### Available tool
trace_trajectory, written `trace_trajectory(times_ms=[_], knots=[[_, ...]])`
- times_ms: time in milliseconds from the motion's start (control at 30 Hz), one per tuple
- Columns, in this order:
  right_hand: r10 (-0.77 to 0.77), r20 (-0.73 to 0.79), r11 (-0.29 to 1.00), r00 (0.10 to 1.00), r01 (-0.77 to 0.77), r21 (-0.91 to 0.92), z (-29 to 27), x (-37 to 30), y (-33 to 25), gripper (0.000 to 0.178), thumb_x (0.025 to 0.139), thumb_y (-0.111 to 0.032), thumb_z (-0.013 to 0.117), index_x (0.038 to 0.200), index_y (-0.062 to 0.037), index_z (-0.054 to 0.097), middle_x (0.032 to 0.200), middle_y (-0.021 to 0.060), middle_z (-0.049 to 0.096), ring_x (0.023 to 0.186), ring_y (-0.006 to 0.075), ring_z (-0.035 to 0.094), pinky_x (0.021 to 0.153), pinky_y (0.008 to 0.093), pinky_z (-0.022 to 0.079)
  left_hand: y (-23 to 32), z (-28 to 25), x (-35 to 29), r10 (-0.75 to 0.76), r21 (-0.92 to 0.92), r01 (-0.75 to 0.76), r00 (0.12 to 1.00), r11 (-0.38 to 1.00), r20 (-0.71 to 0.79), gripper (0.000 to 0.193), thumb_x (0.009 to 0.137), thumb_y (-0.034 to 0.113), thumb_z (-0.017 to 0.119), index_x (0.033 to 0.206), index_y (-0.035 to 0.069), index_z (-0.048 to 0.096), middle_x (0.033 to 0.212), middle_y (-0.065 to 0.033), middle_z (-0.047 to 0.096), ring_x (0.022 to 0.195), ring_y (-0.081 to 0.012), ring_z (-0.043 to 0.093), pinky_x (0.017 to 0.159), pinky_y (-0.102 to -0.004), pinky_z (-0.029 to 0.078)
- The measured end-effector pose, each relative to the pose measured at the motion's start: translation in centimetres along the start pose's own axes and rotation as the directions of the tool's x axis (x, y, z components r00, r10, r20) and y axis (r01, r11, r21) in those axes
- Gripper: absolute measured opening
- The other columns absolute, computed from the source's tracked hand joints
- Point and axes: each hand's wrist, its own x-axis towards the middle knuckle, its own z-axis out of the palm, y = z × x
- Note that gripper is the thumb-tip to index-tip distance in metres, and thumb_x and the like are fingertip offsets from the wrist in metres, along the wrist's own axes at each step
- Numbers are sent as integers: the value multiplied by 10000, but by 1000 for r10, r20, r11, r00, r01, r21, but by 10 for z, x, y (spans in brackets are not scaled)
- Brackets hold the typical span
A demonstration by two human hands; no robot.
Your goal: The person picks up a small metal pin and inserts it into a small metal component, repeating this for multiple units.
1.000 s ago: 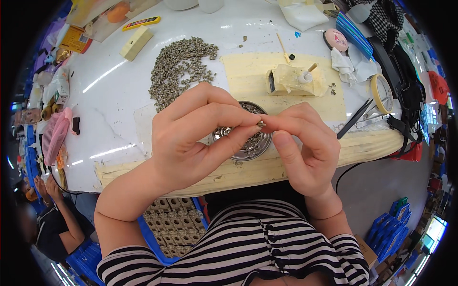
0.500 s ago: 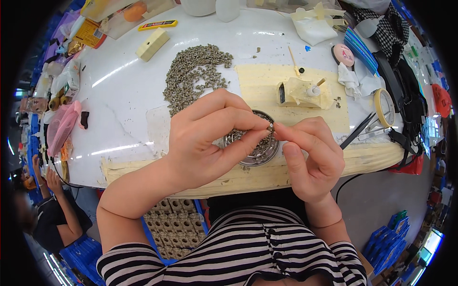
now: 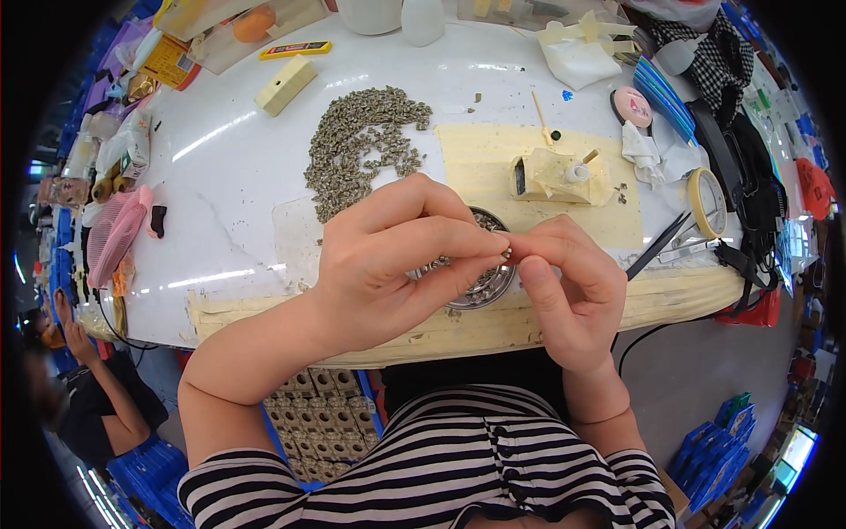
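Thumb and forefinger of my left hand [image 3: 383, 260] pinch a tiny metal part [image 3: 506, 254], too small to make out in detail. The forefinger of my right hand [image 3: 573, 286] touches it from the right, its thumb bent just below and apart from it. Both hands are above a round metal dish [image 3: 507, 284] of small metal pieces, partly hidden by my left hand. Beyond my left hand, a heap of small metal parts [image 3: 352, 132] lies spread on the white table [image 3: 220, 203].
A tape-wrapped block [image 3: 560, 176] stands on a cream sheet [image 3: 467, 150] behind my right hand. To the right lie black tweezers [image 3: 656, 247] and a tape roll [image 3: 708, 203]. Below the table edge is a blue crate of metal blocks [image 3: 322, 423]. Another person's arm [image 3: 115, 388] shows at left.
My right fingertip has closed in over the tiny part, which shows less now and sits slightly lower. At far left, the other person's arms have shifted.
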Motion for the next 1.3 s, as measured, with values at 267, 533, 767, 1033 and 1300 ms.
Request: trace_trajectory(times_ms=[267, 533, 767, 1033, 1300], knots=[[-88, -33, 993, 996, 85, -82, -3, -3, 1, 189, 825, -4, 711, 1012, 6, 740, 859, 100, 685, 759, 199, 611, 697, 292, 477, 0, -1, 0, -20, 45, 21, 1000, 999, -22, 207, 745, -46, 784, 930, 32, 731, 859, -76, 656, 738, -157, 635, 612, -251, 490], [-267, -11, 921, 964, 252, -297, 1, 1, -3, 265, 762, 12, 749, 1026, 1, 744, 835, 100, 678, 726, 224, 608, 651, 308, 476, -1, -2, 1, -33, 22, 34, 999, 999, -31, 194, 736, -44, 777, 910, 24, 723, 841, -82, 657, 736, -164, 634, 612, -256, 481], [-166, -11, 970, 986, 162, -182, 4, 0, 1, 190, 780, 2, 743, 969, 2, 736, 831, 97, 678, 720, 213, 612, 657, 305, 473, 0, 0, 0, 4, 11, -4, 1000, 1000, 6, 198, 751, -34, 792, 929, 34, 737, 863, -72, 644, 732, -145, 621, 595, -245, 484], [-148, -5, 972, 989, 145, -184, 1, 0, 1, 133, 762, -8, 770, 881, -15, 712, 813, 92, 670, 705, 218, 602, 641, 306, 466, 0, -1, -1, 50, 26, -51, 998, 998, 34, 217, 741, -53, 783, 938, 27, 742, 875, -71, 640, 725, -137, 618, 582, -237, 483], [-360, -56, 857, 931, 307, -413, 7, 0, -2, 224, 707, 7, 793, 923, -22, 738, 807, 78, 672, 703, 230, 596, 625, 312, 469, -1, 1, 1, -29, 47, 30, 999, 998, -20, 175, 727, -39, 777, 876, 25, 712, 845, -83, 647, 728, -153, 632, 606, -245, 485]])
